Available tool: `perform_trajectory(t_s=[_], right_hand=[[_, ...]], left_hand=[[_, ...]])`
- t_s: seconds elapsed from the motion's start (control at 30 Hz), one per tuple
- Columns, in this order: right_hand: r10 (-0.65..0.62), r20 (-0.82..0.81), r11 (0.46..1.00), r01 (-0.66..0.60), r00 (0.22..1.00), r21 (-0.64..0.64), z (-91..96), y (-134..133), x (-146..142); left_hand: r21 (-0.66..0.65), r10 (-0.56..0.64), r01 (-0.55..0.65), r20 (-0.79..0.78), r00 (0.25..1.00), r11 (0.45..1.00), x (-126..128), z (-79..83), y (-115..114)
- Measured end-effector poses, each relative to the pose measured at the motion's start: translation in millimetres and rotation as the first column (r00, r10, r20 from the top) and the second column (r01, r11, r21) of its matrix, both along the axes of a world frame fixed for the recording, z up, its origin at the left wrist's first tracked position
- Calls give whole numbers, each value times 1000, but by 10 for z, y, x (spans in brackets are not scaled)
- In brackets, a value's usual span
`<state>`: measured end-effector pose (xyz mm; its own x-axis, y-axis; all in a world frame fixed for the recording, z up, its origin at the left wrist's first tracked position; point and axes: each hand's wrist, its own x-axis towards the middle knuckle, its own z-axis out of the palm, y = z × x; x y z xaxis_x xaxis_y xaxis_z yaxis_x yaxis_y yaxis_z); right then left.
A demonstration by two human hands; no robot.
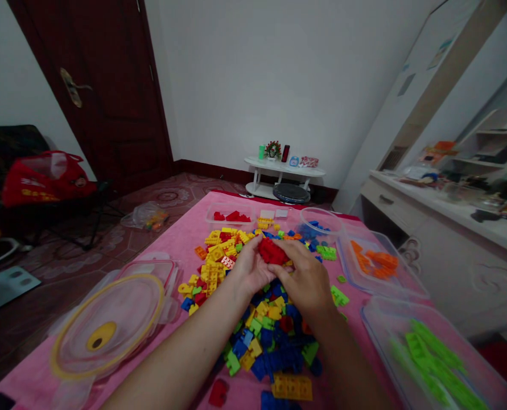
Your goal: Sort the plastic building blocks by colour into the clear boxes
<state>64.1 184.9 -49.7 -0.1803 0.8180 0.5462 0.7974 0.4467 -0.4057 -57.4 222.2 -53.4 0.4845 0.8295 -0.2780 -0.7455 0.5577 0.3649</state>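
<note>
Over a pile of mixed building bricks, my left hand (252,270) is turned palm up and cupped around a clump of red building bricks (272,252). From the other side my right hand (305,276) curls over the same red bricks, its thumb at the near edge. How many pieces are in the clump cannot be made out. Yellow bricks (214,276) lie mostly left of my hands. Blue bricks (274,360) are mixed with green and yellow ones nearer to me, partly hidden by my forearms.
Beyond the pile stand a clear box (210,215) with red bricks and a round tub (341,228) with blue ones. At right are a box (411,285) of orange pieces and a box (390,341) of green pieces. Stacked lids (161,296) lie left on the pink cloth (185,228).
</note>
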Motion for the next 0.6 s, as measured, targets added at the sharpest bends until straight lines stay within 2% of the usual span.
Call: perform_trajectory(t_s=[0.1, 0.2, 0.27, 0.33, 0.37, 0.43, 0.47, 0.5, 0.6], right_hand=[[-52, 24, 998, 51, 998, 37, 15, 4, 15], [-66, -92, 988, 78, 994, 131, 70, -5, 48], [-45, -212, 976, 89, 976, 200, 119, -8, 94], [-26, -310, 969, 100, 950, 225, 161, -3, 157], [-26, -350, 970, 109, 936, 219, 177, 2, 191], [-35, -410, 972, 126, 912, 197, 196, 13, 254], [-43, -430, 973, 135, 902, 186, 201, 16, 279], [-51, -442, 973, 144, 895, 179, 206, 17, 300], [-66, -456, 971, 162, 887, 174, 218, 9, 340]], left_hand=[[3, 14, -14, -29, 999, 1000, 36, -32, -35], [-11, 65, -66, -56, 996, 998, -5, -21, -22], [-17, 129, -131, -79, 988, 991, -98, 30, 86], [27, 228, -226, -109, 968, 974, -236, 106, 308], [52, 313, -309, -163, 936, 950, -316, 145, 458], [195, 493, -453, -373, 786, 870, -483, 211, 799], [285, 542, -463, -516, 664, 839, -565, 232, 970], [317, 564, -472, -562, 605, 823, -644, 241, 1129], [411, 600, -444, -629, 494, 796, -842, 204, 1456]])
